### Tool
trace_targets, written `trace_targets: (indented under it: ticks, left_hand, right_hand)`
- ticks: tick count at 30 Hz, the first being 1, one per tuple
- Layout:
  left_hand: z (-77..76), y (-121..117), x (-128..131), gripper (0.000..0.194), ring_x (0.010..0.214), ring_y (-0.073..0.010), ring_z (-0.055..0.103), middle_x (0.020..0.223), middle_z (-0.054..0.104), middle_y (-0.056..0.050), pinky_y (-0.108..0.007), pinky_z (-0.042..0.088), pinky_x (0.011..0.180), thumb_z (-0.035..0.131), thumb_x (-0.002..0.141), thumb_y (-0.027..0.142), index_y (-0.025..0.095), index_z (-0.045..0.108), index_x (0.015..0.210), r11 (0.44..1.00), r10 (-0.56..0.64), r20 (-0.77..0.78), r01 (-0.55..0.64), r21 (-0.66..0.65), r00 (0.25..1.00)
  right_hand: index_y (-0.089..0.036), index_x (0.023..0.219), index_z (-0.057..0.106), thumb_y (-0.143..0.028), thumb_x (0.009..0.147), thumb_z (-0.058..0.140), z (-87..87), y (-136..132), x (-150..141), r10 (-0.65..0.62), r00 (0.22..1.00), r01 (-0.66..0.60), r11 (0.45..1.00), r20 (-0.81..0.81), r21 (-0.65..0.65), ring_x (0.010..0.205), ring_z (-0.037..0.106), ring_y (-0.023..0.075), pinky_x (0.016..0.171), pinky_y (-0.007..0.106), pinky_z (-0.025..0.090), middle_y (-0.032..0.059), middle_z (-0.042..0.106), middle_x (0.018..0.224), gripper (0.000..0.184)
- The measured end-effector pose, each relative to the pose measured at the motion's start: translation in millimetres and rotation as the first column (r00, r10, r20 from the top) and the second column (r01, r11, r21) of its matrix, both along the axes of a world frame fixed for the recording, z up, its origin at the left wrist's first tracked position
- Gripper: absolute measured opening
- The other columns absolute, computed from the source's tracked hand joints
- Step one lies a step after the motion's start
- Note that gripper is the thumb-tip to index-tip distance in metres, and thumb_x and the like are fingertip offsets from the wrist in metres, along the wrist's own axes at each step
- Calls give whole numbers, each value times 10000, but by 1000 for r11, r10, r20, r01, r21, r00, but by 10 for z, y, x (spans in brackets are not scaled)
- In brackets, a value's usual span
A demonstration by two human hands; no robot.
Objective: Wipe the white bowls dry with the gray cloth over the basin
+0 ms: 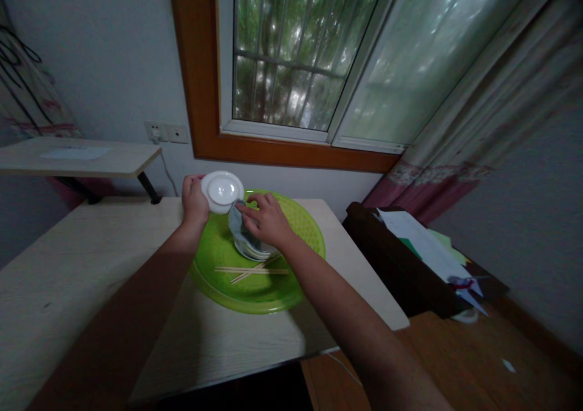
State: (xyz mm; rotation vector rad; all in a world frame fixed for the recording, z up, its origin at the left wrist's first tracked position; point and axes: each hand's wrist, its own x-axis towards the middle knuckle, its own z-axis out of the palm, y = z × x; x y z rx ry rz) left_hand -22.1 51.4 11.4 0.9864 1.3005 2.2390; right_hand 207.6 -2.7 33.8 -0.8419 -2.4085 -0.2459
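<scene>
My left hand (195, 200) is closed on the edge of a small white plate (222, 191), tilted up over the far left of a round green tray (255, 302). My right hand (268, 220) pinches a grey cloth (235, 221) close to the plate's lower right edge. Beneath the cloth, a stack of white dishes (251, 253) sits in the tray, partly hidden by the cloth and my right hand. In front of the stack, several light wooden chopsticks (252, 271) lie crossed on the tray.
The tray stands on a pale wooden table (91, 259). A raised shelf (82, 159) on black legs is at the left. Behind are a wall socket (166, 133) and a window (291, 65). Papers (426, 247) lie on a dark piece of furniture at the right.
</scene>
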Motion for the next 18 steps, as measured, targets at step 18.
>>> trace_targets:
  ticks: [18]
  left_hand:
    - [-68, -57, 42, 271, 858, -191, 572, 939, 613, -32, -319, 479, 788, 547, 918, 497, 236, 591, 974, 989, -112, -152, 95, -115, 982]
  right_hand:
    - [-449, 1476, 516, -369, 1012, 568, -8, -116, -141, -18, 994, 7, 995, 105, 100, 1416, 347, 347, 1199, 587, 257, -1, 388, 1636, 474]
